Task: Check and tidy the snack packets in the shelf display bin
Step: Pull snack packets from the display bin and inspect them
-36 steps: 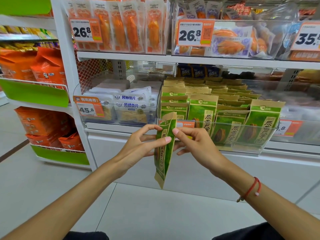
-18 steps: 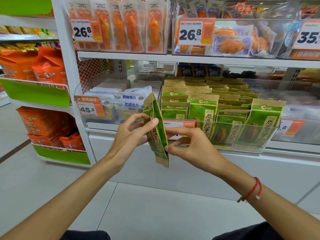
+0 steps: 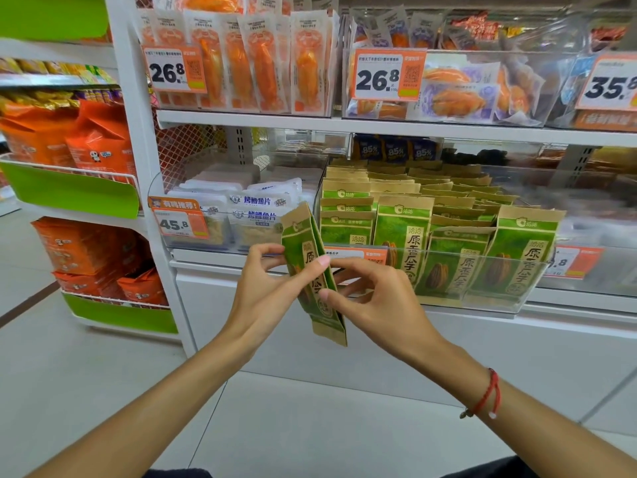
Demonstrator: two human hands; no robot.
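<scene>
Both grips, left hand [image 3: 267, 288] and right hand [image 3: 375, 301], pinch one green packet [image 3: 312, 270] edge-on before the clear bin [image 3: 499, 298].

2 hands [image 3: 272, 288] [image 3: 375, 301] hold 1 green packet [image 3: 312, 270] between them. Behind the hands, 1 clear bin [image 3: 499, 298] shows 4 green packets [image 3: 403, 243] in its front row. Above the hands hang 3 price tags [image 3: 387, 75].
</scene>
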